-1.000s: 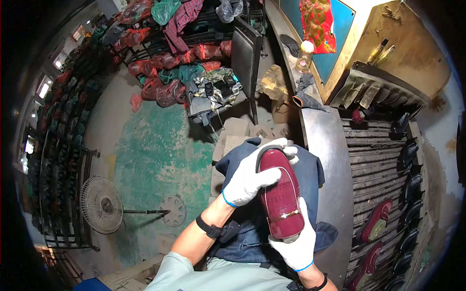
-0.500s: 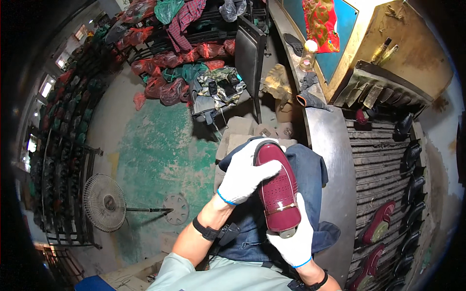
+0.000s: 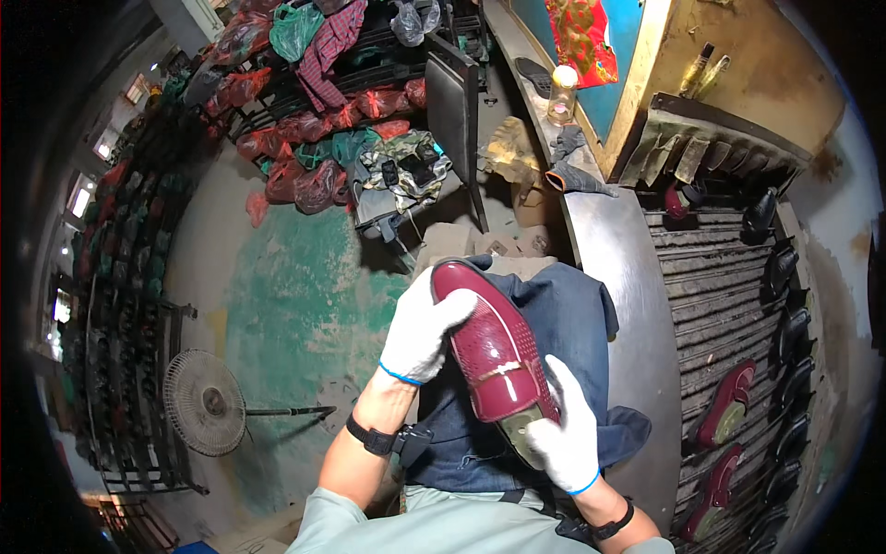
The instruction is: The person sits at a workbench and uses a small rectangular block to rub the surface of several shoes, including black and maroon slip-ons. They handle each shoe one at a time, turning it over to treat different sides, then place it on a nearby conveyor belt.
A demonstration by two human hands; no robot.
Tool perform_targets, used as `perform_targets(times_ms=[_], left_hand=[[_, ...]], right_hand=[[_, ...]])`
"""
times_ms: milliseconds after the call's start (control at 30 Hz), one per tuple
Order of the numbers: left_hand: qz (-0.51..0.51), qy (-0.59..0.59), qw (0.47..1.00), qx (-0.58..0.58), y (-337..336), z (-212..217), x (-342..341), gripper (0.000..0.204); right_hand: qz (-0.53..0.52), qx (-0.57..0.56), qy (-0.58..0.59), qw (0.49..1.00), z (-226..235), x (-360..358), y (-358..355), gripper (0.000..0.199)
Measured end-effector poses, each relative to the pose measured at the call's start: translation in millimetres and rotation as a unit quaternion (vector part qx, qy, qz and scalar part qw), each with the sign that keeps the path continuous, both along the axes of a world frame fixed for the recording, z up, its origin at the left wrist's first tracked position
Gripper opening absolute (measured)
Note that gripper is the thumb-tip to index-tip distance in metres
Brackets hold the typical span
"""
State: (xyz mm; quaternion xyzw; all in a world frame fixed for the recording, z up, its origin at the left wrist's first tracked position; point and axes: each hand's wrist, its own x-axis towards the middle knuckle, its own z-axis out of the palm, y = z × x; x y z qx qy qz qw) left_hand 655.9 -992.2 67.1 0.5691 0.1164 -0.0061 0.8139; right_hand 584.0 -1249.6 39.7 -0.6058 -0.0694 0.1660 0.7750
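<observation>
A glossy dark red shoe (image 3: pixel 494 337) with rows of small perforations and a strap across it lies over my lap, its toe pointing away and a little left. My left hand (image 3: pixel 417 331), in a white glove, grips the toe end, thumb pressed on the upper. At the heel end a greenish shoe last (image 3: pixel 522 432) shows out of the shoe's opening. My right hand (image 3: pixel 567 432), also white-gloved, wraps this end, its thumb on the last and its fingers along the shoe's right side. The sole is mostly hidden.
To my right runs a metal ledge (image 3: pixel 628 305) beside a slatted rack (image 3: pixel 706 314) with red shoes (image 3: pixel 724 406) and black shoes (image 3: pixel 783 268). A standing fan (image 3: pixel 208 402) is at left. Ahead are a black chair (image 3: pixel 452 120) and shelves of bagged items (image 3: pixel 305 129).
The shoe has tilted, its toe moving left and its heel turning so that more of the last shows. My right thumb now lies on the last. Both hands still hold on.
</observation>
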Motion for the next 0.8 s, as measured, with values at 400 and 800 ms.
perform_targets(times_ms=[400,800], left_hand=[[0.123,0.062,0.970,-0.200,-4.9,-78.4,-21.2,0.043],[0.219,-0.009,0.964,-0.147,-83.0,-23.1,-37.6,0.080]], right_hand=[[-0.021,0.328,0.061,0.942,-76.4,8.2,-2.0,0.087],[-0.137,0.109,-0.184,0.967,-5.6,80.7,26.2,0.075]])
